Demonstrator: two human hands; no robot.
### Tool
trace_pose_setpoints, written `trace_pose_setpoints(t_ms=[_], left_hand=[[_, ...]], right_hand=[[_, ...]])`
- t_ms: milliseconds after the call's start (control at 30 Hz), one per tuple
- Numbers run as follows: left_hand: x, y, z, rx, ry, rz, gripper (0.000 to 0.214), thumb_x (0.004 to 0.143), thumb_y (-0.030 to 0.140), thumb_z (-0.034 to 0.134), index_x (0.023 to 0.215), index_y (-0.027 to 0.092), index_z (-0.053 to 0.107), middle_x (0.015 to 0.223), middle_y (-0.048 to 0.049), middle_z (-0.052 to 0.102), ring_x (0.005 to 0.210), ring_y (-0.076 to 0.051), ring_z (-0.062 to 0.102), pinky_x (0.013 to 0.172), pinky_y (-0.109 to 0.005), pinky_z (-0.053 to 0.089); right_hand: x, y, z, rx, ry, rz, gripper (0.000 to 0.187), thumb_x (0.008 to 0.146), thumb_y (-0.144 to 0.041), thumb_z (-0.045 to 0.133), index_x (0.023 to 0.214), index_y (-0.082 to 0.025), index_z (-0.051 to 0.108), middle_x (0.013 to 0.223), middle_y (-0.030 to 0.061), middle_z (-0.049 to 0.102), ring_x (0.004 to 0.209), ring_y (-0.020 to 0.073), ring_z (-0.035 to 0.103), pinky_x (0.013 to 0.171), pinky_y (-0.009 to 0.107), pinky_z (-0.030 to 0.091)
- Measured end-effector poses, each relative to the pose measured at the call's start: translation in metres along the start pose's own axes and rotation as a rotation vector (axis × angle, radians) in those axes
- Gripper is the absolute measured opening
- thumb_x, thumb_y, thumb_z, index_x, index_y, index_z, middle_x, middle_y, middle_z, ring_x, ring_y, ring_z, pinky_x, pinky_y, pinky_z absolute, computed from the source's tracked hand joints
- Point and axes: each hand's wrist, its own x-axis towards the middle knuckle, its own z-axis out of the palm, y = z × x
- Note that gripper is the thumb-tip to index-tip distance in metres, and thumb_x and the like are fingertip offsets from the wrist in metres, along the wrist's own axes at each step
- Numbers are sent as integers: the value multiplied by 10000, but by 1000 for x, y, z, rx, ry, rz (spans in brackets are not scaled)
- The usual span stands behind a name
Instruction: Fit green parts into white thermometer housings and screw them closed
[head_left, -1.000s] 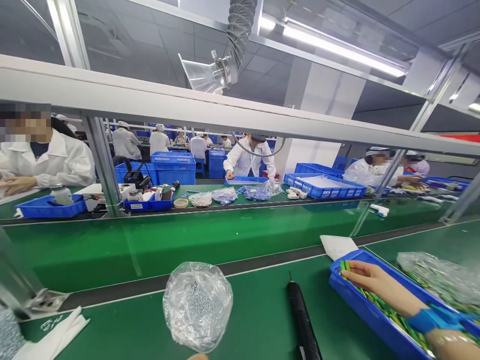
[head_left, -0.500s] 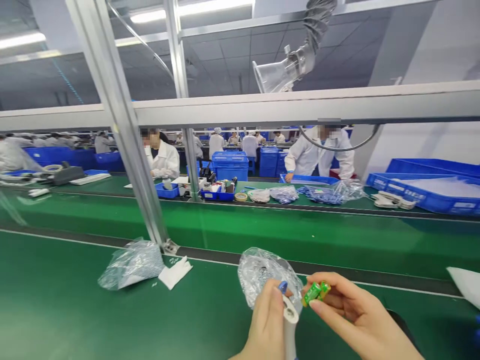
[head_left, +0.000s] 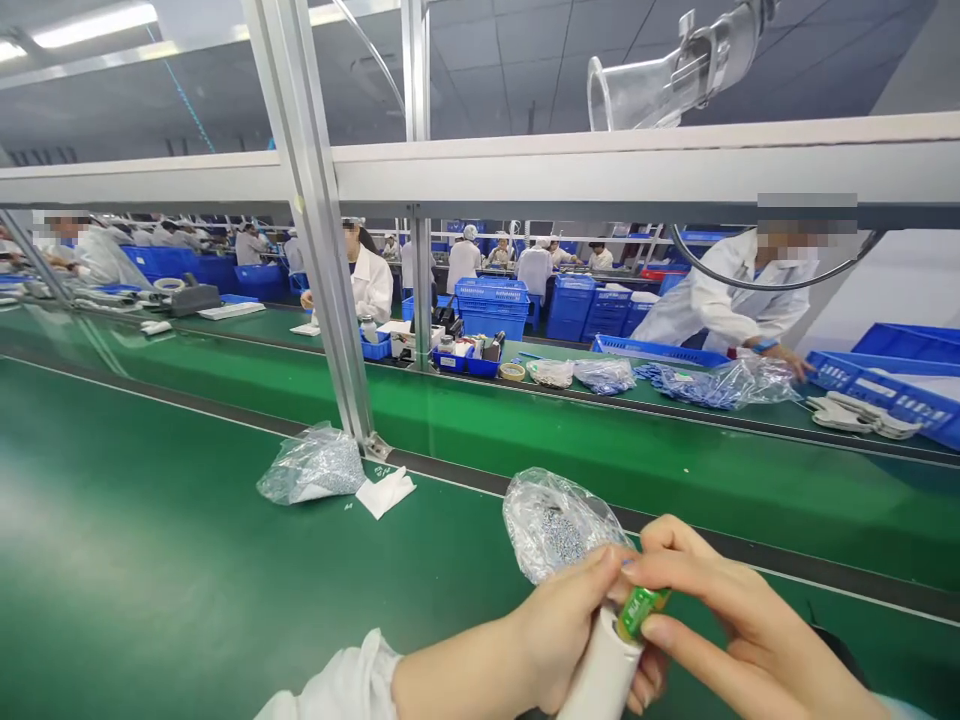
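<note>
1. I count two hands of my own low in the head view: my left hand [head_left: 559, 630] and my right hand [head_left: 720, 625], close together and touching over one white tube [head_left: 600, 675].
2. My left hand is curled around the white tube, fingers closed on its upper end; the tube stands tilted, its open top between both hands.
3. My right hand is narrowed to a pinch, thumb and forefinger closed on one small green part [head_left: 639, 610], which sits right at the mouth of the tube. I cannot tell whether it is inside yet.
4. I count two clear plastic bags on my side of the green bench [head_left: 150, 560]: one bag of small metal pieces [head_left: 559, 520] just behind my hands, and a second bag [head_left: 311, 470] well apart to the left, at the foot of an aluminium post [head_left: 322, 250].
5. One white cloth [head_left: 384, 491] lies just beside that second bag.
6. Across the belt, one person in a white coat [head_left: 720, 300] reaches toward more bags [head_left: 705, 385], with blue crates [head_left: 491, 305] behind.
</note>
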Motion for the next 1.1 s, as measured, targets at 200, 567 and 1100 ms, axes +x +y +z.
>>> trace_pose_setpoints(t_ms=[200,567,1100], left_hand=[[-3,4,5,-44,-172,-247,696,785,724,187,530,152,492,405,0,424,333,-95,398,384,-221,227],[-12,4,2,-109,-312,-225,825,770,757,70,554,124,554,464,-3,432,384,-104,419,453,-247,225],[-7,3,-9,-99,-71,309,666,766,738,347,1065,160,487,529,39,516,378,-97,451,420,-213,331]], right_hand=[[-2,1,-5,-38,-87,-16,217,906,-274,523,1107,-357,530,943,-6,568,872,138,560,701,174,507],[1,2,9,-149,92,-65,225,909,-350,507,1108,-287,590,1156,47,563,1085,236,523,857,316,514],[-9,12,14,-151,252,40,370,962,-387,370,1299,-263,459,1311,39,467,1188,221,455,935,282,468]])
